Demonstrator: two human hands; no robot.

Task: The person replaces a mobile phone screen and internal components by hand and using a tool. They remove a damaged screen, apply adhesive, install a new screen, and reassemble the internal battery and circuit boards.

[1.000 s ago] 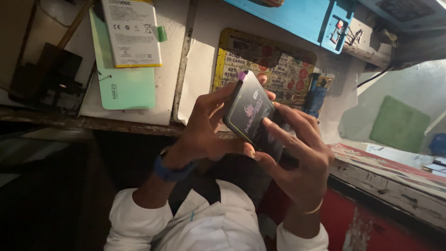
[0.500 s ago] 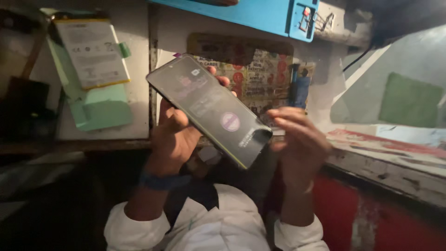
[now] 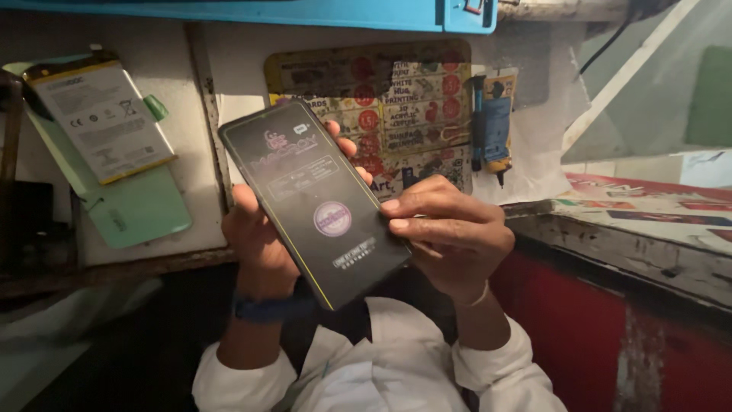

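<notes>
Head view, looking down past white sleeves at both hands raised over a dim workbench.

Black smartphone (image 3: 314,200) held up in front, face toward camera, screen dark under a printed protective film with a purple round sticker near the middle. Long axis tilted: top end up and to the left, bottom end down and to the right.

Left hand (image 3: 263,244) behind and under the phone, grasping it from the back; thumb along the left long edge, fingertips (image 3: 347,146) showing past the upper right edge. Blue band on that wrist. Bears the phone's weight, by the look of it.

Right hand (image 3: 450,229) to the right of the phone, curled, not clenched; fingertips (image 3: 393,206) pressed against the right long edge near the lower half, thumb tucked below them. Touching the edge rather than gripping the body; cannot tell whether a film corner is pinched. Of the two, nearer to the lower right edge and bottom end.

Around: phone battery (image 3: 103,114), pale with a yellow rim, lying on a mint-green back cover (image 3: 141,206) on the white bench top (image 3: 53,198) to the left, well apart from the hands. Printed card (image 3: 396,99) on the bench beyond the phone. Blue tool (image 3: 496,126) just beside the card. Blue mat (image 3: 305,11) along the top edge. Red-fronted counter (image 3: 610,320) at right.
</notes>
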